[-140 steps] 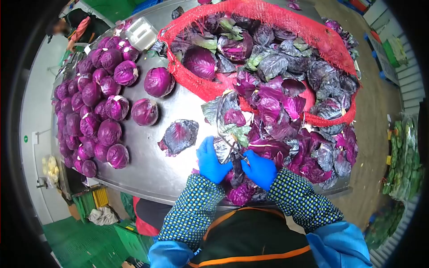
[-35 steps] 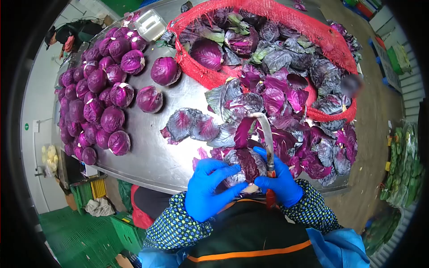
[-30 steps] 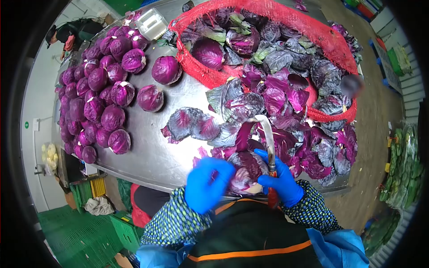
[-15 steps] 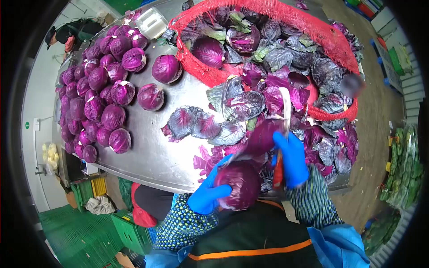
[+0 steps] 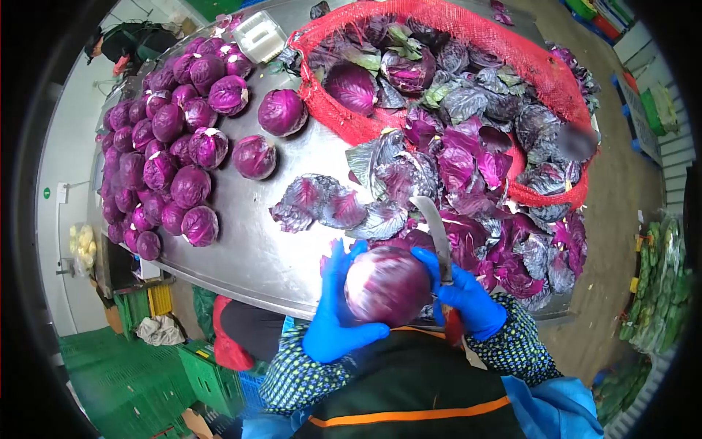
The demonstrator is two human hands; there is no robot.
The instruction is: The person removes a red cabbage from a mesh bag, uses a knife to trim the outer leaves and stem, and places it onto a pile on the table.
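**Steel bench, one red cabbage held up in both gloved hands**

Steel bench (image 5: 248, 249) runs across the view, w/ green crates (image 5: 139, 380) on the floor below its near edge.

Hands: both in blue gloves, patterned sleeves.
- Left hand (image 5: 336, 307) cups the red cabbage (image 5: 387, 285) from its left side. Fingers (image 5: 338, 256) are wrapped up and around it, thumb underneath.
- Right hand (image 5: 464, 296) is clenched on the knife (image 5: 437, 230). Its forefinger lies against the cabbage's right side. The curved blade points up and away, over the leaf heap.

Cabbage: off the bench, held just above its near edge, close to the person's chest, between the two hands. Outer skin looks pale and shiny.

Around it:
- Loose leaves (image 5: 318, 201) lie on the bench just beyond the hands, more heaped to the right.
- Red net sack (image 5: 453, 25) sits at the far side, open, full of untrimmed heads and leaves.
- Pile of trimmed heads (image 5: 164, 146) is on the left of the bench, well apart from the hands. Two single heads (image 5: 282, 112) lie between the pile and the sack.
- White tray (image 5: 259, 35) stands at the far end, near the sack.
- Another person (image 5: 128, 40) stands at the far left corner, mostly hidden.
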